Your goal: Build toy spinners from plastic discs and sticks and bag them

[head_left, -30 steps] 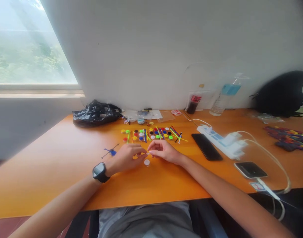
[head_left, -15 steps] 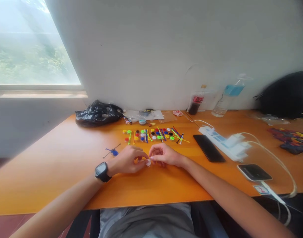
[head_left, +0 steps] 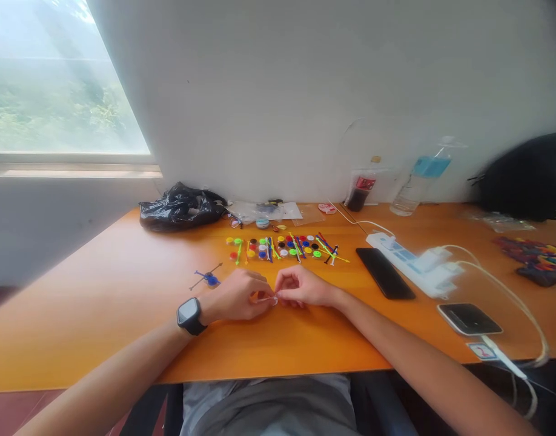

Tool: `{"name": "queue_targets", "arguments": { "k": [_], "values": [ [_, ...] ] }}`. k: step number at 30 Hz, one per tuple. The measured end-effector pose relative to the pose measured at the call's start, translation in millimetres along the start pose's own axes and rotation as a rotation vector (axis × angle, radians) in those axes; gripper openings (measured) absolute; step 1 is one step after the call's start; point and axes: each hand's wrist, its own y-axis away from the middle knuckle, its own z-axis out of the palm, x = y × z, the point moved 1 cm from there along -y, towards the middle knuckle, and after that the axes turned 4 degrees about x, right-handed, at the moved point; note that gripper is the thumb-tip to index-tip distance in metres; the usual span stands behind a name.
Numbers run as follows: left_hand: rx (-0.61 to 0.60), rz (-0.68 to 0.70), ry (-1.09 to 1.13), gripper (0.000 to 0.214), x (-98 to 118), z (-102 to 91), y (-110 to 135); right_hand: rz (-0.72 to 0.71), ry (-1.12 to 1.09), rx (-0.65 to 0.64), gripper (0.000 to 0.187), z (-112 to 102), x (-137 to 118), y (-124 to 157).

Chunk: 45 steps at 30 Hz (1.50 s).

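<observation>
The left hand (head_left: 237, 295) and the right hand (head_left: 306, 287) meet above the near middle of the wooden table (head_left: 241, 354). Thumb and finger of each are pinched on one small white plastic piece (head_left: 275, 300); two-sided grip probably keeps so little a thing steady. Its exact shape I cannot tell, because the fingers cover much of it.

Just to the far side, coloured discs (head_left: 293, 252) and arrow-ended sticks (head_left: 331, 250) lie in rows, perhaps for easy reach. A blue disc crossed by sticks (head_left: 209, 278) lies apart, left of the left hand.

On the right, the black phone (head_left: 386, 273) and white power strip (head_left: 405, 260) may limit the right arm. The black plastic bag (head_left: 180, 208) is far left, out of the way.
</observation>
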Motion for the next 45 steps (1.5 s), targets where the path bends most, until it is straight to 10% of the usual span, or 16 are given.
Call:
{"name": "queue_targets", "arguments": {
  "k": [45],
  "values": [
    [-0.043, -0.045, 0.020, 0.040, 2.2, 3.3, -1.8, -0.079, 0.195, 0.033, 0.018, 6.1, 7.3, -5.5]
  ]
}}
